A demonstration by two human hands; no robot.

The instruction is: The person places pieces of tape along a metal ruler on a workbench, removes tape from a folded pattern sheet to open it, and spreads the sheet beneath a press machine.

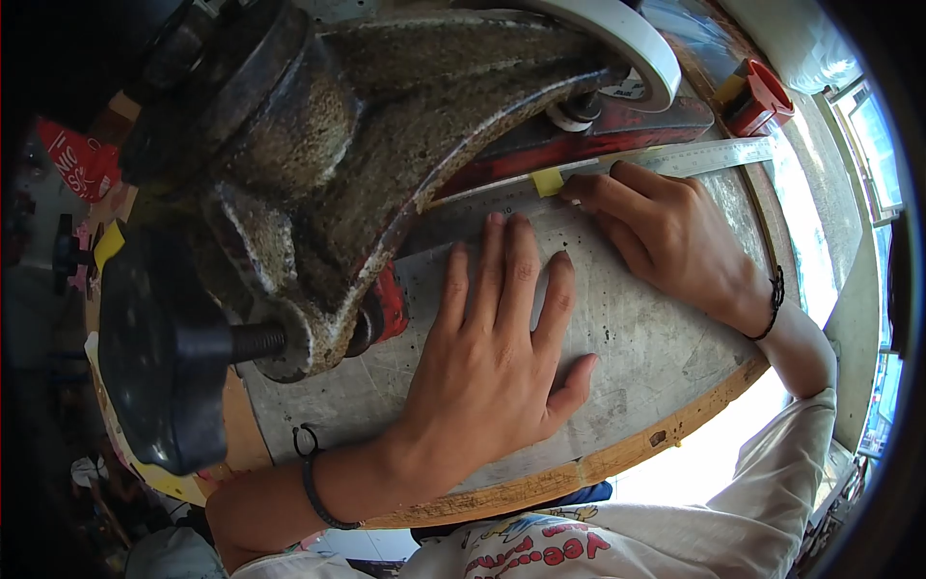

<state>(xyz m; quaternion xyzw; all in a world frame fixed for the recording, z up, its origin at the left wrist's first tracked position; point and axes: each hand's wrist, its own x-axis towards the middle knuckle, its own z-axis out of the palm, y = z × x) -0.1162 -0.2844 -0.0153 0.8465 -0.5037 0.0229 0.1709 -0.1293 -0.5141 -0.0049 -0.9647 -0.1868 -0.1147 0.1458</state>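
The left hand [492,357] lies flat with its fingers spread, holding nothing, on the gray metal top of the counter [656,338], its longest fingertips at the long ruler [719,154]. The right hand [670,232] is curled, its fingertips by a little yellow piece [548,182] at the ruler's edge, but I can't tell if it's pinching it. A big, rough metal arm [386,125] stands left of both hands.

The left hand [487,357] lay spread against the steel ruler [714,155] on the tabletop [656,338]; toward two o'clock, the right hand [677,230] touched a yellow tab [547,182].
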